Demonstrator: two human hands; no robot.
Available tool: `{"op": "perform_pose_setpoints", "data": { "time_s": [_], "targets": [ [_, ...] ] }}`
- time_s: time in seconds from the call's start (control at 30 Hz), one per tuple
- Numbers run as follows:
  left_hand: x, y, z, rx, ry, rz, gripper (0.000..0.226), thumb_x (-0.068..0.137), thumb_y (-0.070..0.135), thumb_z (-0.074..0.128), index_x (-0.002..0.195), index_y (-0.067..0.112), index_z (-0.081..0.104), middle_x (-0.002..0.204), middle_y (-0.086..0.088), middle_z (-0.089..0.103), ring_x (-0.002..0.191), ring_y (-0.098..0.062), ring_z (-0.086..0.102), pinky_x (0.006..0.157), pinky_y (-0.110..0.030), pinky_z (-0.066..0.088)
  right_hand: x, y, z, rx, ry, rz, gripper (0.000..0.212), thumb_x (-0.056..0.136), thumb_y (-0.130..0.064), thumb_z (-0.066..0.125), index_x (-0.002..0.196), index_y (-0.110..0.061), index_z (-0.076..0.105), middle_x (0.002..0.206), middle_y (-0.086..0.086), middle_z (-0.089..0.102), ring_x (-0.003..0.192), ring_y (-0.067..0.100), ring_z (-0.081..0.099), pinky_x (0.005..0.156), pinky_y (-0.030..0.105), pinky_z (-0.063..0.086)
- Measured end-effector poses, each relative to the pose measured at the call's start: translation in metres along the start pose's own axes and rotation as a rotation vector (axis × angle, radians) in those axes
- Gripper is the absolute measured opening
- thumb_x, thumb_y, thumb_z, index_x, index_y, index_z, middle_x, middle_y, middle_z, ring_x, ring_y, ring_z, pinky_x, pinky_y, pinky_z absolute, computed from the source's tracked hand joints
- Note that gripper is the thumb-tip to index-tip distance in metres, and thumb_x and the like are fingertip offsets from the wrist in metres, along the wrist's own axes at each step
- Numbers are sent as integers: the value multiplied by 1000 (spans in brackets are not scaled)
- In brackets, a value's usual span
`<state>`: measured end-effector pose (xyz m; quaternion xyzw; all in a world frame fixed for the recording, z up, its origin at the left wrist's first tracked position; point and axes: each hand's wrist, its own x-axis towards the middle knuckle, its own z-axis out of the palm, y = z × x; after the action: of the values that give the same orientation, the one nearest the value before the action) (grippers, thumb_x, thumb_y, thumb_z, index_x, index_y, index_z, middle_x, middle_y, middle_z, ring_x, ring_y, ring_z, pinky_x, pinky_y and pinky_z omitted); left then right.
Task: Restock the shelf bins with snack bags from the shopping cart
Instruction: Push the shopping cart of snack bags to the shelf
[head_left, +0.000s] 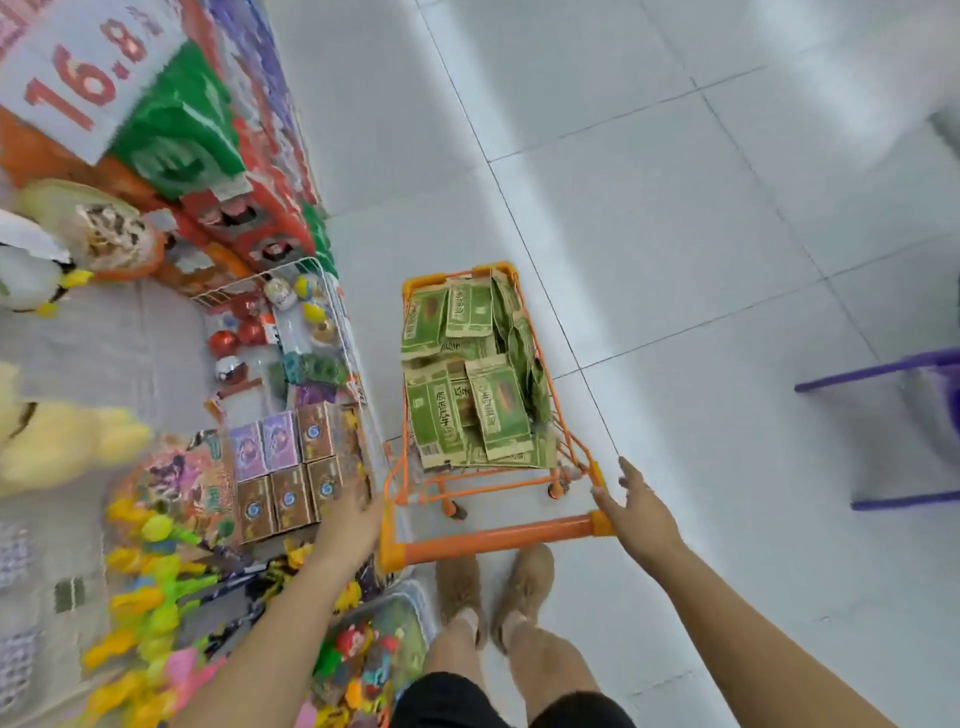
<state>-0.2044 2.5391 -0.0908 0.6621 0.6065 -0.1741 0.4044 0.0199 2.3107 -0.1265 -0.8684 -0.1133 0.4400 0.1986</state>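
A white tiled floor (649, 218) fills most of the view. Along the left runs a display shelf (104, 338) crowded with toys, small boxes (291, 467) and a wire bin (332, 291) of round items; a price sign (88, 67) reading 16.8 stands above it, blurred. A purple frame (878, 374) sits at the right edge.

A small orange shopping cart (493, 535) stands just beside the shelf, directly ahead of the person's feet. Its basket is filled with green-and-tan snack bags (467, 374), piled loosely and overlapping.

The right hand (636, 512) rests at the right end of the cart handle, fingers spread and extended, not wrapped round the bar. The left hand (350, 519) is at the handle's left end, against the shelf edge; motion blur prevents telling how its fingers are set.
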Motion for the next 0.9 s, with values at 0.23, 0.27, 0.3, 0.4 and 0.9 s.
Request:
{"op": "perform_pose_setpoints", "data": {
  "time_s": [0.23, 0.27, 0.3, 0.4, 0.9],
  "targets": [
    [48, -45, 67, -226, -40, -114, 79, 85, 67, 33, 150, 29, 10, 144, -14, 42, 124, -37, 48, 100, -56, 41, 28, 10, 52, -23, 160, 12, 53, 100, -14, 33, 150, -29, 23, 130, 8, 54, 108, 30, 56, 80, 33, 40],
    [46, -43, 70, -246, -29, -95, 78, 87, 64, 37, 150, 27, 11, 147, -13, 38, 126, -36, 46, 101, -56, 40, 29, 13, 55, -44, 181, 12, 54, 99, -11, 32, 149, -30, 24, 124, 10, 56, 101, 31, 57, 75, 33, 39],
    [43, -39, 72, -269, -24, -77, 80, 86, 63, 42, 150, 26, 12, 151, -9, 31, 129, -34, 43, 104, -55, 37, 28, 16, 56, -52, 183, 22, 56, 98, -9, 31, 148, -31, 24, 118, 11, 57, 97, 31, 57, 73, 32, 39],
    [36, -34, 78, -292, -30, 20, 80, 87, 60, 46, 150, 27, 9, 156, 6, 15, 140, -28, 28, 111, -49, 27, 21, 25, 56, -7, 183, 30, 68, 95, -4, 31, 150, -40, 14, 107, 10, 54, 89, 32, 56, 73, 38, 46],
    [23, 44, 126, 289, -326, 518, 93, 82, 33, 69, 147, 42, 5, 149, -5, 25, 118, -31, 50, 89, -38, 44, -64, 150, 74, 282, 396, 213, 48, 101, -26, 41, 146, -36, 30, 146, 1, 38, 113, 24, 53, 78, 28, 37]
  ]
}}
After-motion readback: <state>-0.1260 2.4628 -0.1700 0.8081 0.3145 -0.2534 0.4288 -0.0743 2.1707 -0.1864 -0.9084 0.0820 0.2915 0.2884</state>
